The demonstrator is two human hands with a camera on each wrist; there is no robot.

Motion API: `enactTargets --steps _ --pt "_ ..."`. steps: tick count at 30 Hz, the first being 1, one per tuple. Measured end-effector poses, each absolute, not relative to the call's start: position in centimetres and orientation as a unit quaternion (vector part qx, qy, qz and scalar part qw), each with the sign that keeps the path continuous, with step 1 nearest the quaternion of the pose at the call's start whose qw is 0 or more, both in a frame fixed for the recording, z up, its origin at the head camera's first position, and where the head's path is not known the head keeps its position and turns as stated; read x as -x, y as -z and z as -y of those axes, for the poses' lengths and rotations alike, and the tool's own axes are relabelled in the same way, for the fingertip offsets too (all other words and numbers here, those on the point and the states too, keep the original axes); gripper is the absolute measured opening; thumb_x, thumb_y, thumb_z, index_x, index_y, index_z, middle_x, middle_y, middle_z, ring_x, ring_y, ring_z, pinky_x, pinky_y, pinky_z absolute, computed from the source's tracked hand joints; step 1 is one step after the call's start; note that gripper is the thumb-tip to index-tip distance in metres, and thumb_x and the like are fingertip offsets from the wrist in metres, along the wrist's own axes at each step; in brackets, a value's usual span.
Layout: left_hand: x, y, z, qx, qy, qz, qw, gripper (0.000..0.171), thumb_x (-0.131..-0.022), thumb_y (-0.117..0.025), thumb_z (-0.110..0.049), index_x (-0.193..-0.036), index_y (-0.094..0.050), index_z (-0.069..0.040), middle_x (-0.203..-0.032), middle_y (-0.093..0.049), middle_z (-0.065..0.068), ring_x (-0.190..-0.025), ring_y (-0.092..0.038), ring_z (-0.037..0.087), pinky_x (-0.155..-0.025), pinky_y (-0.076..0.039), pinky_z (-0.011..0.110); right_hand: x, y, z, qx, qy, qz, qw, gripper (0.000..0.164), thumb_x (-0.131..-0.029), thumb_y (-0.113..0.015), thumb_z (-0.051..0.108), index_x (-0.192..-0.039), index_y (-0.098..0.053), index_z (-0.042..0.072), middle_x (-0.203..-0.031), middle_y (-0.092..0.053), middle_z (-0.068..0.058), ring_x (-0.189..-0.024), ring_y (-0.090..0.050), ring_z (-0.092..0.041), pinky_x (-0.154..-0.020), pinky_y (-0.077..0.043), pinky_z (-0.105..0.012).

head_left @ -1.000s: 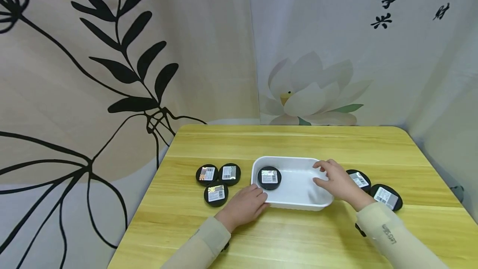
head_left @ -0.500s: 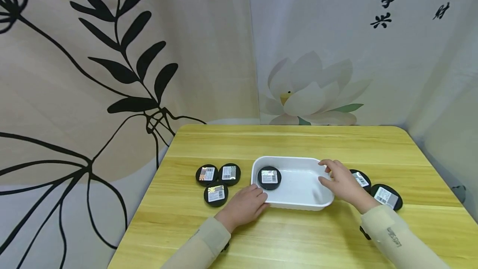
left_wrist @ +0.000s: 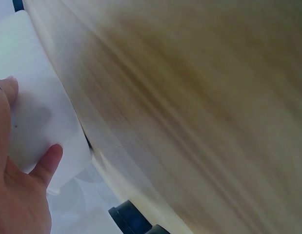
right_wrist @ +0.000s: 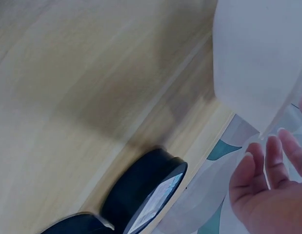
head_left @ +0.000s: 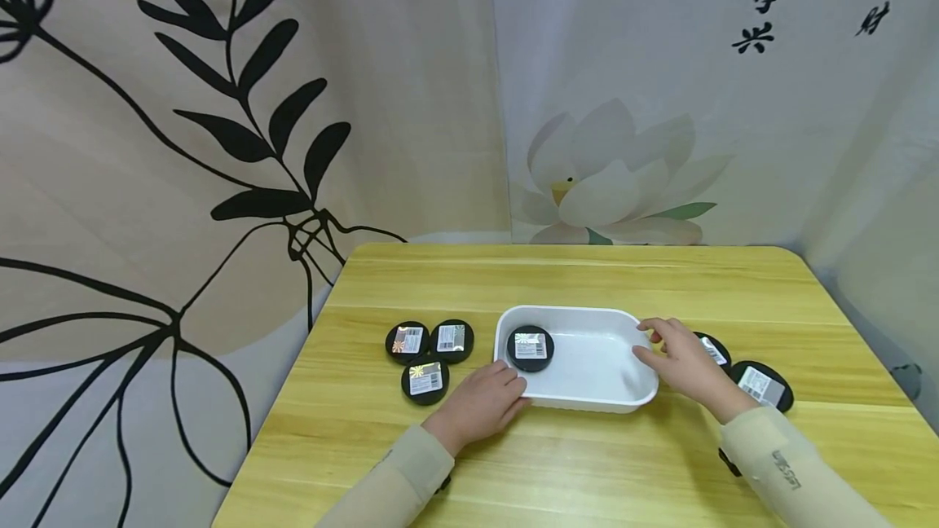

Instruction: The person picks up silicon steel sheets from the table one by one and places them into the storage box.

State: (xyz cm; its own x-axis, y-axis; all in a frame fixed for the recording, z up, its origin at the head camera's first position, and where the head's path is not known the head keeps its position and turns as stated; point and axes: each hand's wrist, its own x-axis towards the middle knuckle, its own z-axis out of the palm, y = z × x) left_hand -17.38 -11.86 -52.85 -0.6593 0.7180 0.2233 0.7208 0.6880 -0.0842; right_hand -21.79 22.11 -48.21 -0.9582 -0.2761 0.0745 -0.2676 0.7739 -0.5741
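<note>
A white rectangular plastic tray (head_left: 594, 365) lies on the wooden table, with one round black container (head_left: 531, 348) inside at its left end, its barcode label facing up. My left hand (head_left: 480, 406) grips the tray's near-left corner; its thumb and a finger show against the white wall (left_wrist: 58, 122) in the left wrist view. At the tray's right end is my right hand (head_left: 682, 365), fingers loosely bent and holding nothing. The right wrist view has those fingers (right_wrist: 272, 165) close to the tray's rim. Just right of this hand sit two more black containers (head_left: 763, 385), one partly hidden by it.
Three matching black containers (head_left: 425, 380) are grouped left of the tray, beside my left hand. The yellow wood-grain table (head_left: 587, 479) has its far edge against a printed curtain (head_left: 440, 104) with leaf, lotus and character designs.
My right hand has drawn back rightward, from over the tray's inside to its right rim. The left hand, the tray and the containers have stayed in place.
</note>
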Motion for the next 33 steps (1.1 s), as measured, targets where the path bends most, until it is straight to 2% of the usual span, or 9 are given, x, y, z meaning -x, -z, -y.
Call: enactTargets --steps 8,14,24,30,33 --pt "17.4 52.7 11.8 0.395 0.008 0.911 0.120 0.023 -0.095 -0.041 -0.042 -0.086 -0.050 -0.023 -0.086 -0.049 -0.010 -0.083 -0.042 0.009 -0.076 -0.041 0.026 21.7 48.7 -22.8 0.137 0.308 -0.941 -0.006 0.049 -0.088 -0.057 0.043 -0.118 -0.054 0.004 -0.098 -0.053 -0.012 -0.080 -0.050 -0.024 -0.067 -0.042 -0.037" --pt "17.5 52.6 11.8 0.395 0.002 0.911 0.119 0.024 -0.095 -0.040 -0.042 -0.086 -0.050 -0.022 -0.086 -0.049 -0.010 -0.083 -0.042 0.009 -0.077 -0.041 0.025 21.6 49.1 -23.3 0.129 0.311 -0.942 -0.008 0.048 -0.089 -0.055 0.042 -0.119 -0.053 0.005 -0.099 -0.052 -0.012 -0.077 -0.047 -0.022 -0.063 -0.040 -0.033" --pt "17.6 52.5 11.8 0.393 0.005 0.912 0.119 0.023 -0.095 -0.040 -0.042 -0.086 -0.050 -0.023 -0.087 -0.049 -0.010 -0.084 -0.042 0.009 -0.076 -0.041 0.026 21.7 49.7 -24.1 0.115 0.319 -0.941 -0.022 0.053 -0.092 -0.048 0.045 -0.124 -0.050 0.003 -0.101 -0.050 -0.015 -0.087 -0.048 -0.028 -0.069 -0.042 -0.039" --pt "17.5 52.5 11.8 0.394 0.000 0.911 0.119 0.023 -0.095 -0.041 -0.041 -0.086 -0.050 -0.023 -0.087 -0.050 -0.010 -0.084 -0.043 0.009 -0.077 -0.041 0.026 21.7 50.3 -24.7 0.114 0.308 -0.943 -0.046 0.051 -0.092 -0.049 0.043 -0.122 -0.050 0.002 -0.099 -0.051 -0.016 -0.087 -0.048 -0.029 -0.069 -0.040 -0.043" --pt "17.3 52.6 11.9 0.394 0.001 0.911 0.120 0.023 -0.095 -0.042 -0.041 -0.085 -0.050 -0.022 -0.087 -0.051 -0.010 -0.084 -0.043 0.010 -0.077 -0.041 0.026 21.4 50.5 -24.9 0.108 0.309 -0.944 -0.040 0.051 -0.092 -0.050 0.043 -0.122 -0.050 0.002 -0.100 -0.051 -0.017 -0.089 -0.047 -0.031 -0.069 -0.040 -0.045"
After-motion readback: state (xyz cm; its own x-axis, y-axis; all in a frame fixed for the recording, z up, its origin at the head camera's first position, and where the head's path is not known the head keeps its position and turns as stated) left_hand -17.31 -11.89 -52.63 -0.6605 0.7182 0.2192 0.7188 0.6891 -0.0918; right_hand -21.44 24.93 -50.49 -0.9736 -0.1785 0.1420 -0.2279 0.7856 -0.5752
